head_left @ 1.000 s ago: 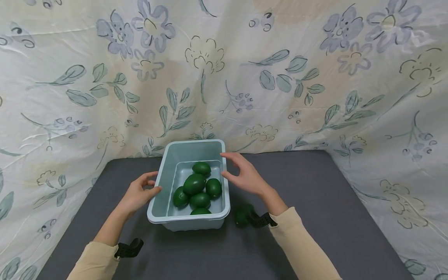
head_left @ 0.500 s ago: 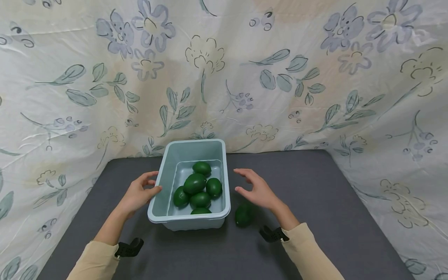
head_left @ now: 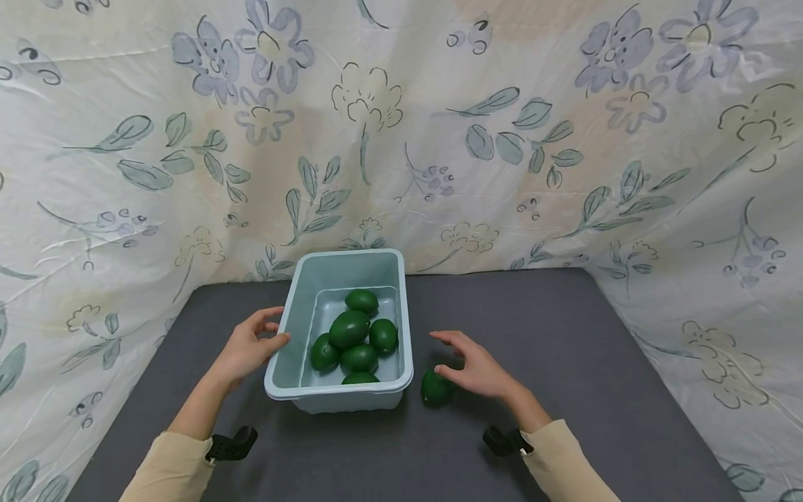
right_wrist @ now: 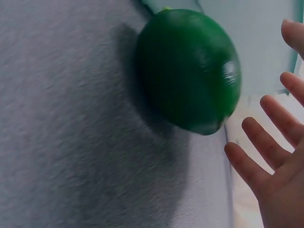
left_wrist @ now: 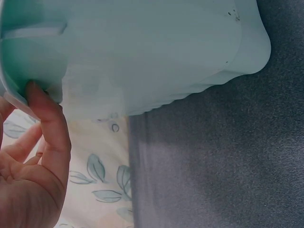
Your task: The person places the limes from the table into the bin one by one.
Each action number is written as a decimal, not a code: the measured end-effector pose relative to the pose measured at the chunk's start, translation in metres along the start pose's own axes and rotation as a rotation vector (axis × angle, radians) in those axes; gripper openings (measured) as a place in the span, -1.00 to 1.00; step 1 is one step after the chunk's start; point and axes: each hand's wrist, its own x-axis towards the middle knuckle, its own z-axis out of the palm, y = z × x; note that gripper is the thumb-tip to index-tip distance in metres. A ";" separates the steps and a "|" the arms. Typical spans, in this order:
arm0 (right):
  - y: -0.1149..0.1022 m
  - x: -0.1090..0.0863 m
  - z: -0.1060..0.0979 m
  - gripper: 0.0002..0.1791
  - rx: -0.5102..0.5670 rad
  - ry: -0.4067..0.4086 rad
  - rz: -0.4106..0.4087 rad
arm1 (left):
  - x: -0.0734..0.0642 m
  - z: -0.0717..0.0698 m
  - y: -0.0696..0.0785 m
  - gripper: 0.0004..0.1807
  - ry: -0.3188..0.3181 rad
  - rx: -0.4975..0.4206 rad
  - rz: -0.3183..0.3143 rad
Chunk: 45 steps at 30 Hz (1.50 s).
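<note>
A pale blue-green plastic tub [head_left: 291, 366] stands on the table with several glossy dark green avocados [head_left: 349, 330] inside. My left hand [head_left: 249, 348] holds its left rim, one finger tucked beneath the lip in the left wrist view, where the tub's outer wall [left_wrist: 156, 52] fills the upper part. To the right of the tub, a single avocado [head_left: 436, 389] lies on the cloth. My right hand [head_left: 479, 367] hovers over and beside it, fingers spread and nothing held. The right wrist view shows this avocado [right_wrist: 187, 71] large, with the fingertips apart from it.
Dark grey cloth covers the table [head_left: 564, 335]. Behind it and along both sides hangs a floral curtain [head_left: 401, 139], close to the tub's far end. A black wrist strap [head_left: 508, 440] sits at each cuff of the beige sleeves.
My right hand has drawn away from the tub's right rim, moving right and toward me to the loose avocado. My left hand and the tub have stayed in place.
</note>
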 end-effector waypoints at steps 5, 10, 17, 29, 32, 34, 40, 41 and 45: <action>0.006 -0.008 0.004 -0.34 -0.015 -0.035 0.002 | 0.000 0.000 0.000 -0.34 0.002 0.005 -0.002; 0.012 -0.014 0.009 -0.34 -0.031 -0.048 -0.012 | 0.000 0.000 0.000 -0.34 0.007 0.012 -0.005; 0.015 -0.017 0.015 -0.35 -0.062 -0.056 -0.039 | -0.001 0.000 -0.001 -0.34 0.013 0.018 -0.005; 0.017 -0.019 0.017 -0.40 -0.073 -0.086 -0.062 | -0.002 0.000 -0.001 -0.34 0.006 0.010 0.001; 0.015 -0.019 0.017 -0.42 -0.063 -0.098 -0.063 | -0.002 0.000 -0.001 -0.34 0.006 0.011 -0.002; 0.015 -0.019 0.017 -0.43 -0.060 -0.104 -0.059 | -0.002 0.000 -0.001 -0.34 0.005 0.011 -0.004; 0.016 -0.018 0.018 -0.45 -0.065 -0.111 -0.043 | -0.002 0.000 0.000 -0.34 0.006 0.015 -0.005; 0.016 -0.018 0.018 -0.45 -0.064 -0.112 -0.040 | -0.002 0.000 0.000 -0.34 0.006 0.015 -0.007; 0.015 -0.019 0.017 -0.45 -0.053 -0.110 -0.029 | -0.001 0.000 0.001 -0.33 0.004 0.011 -0.009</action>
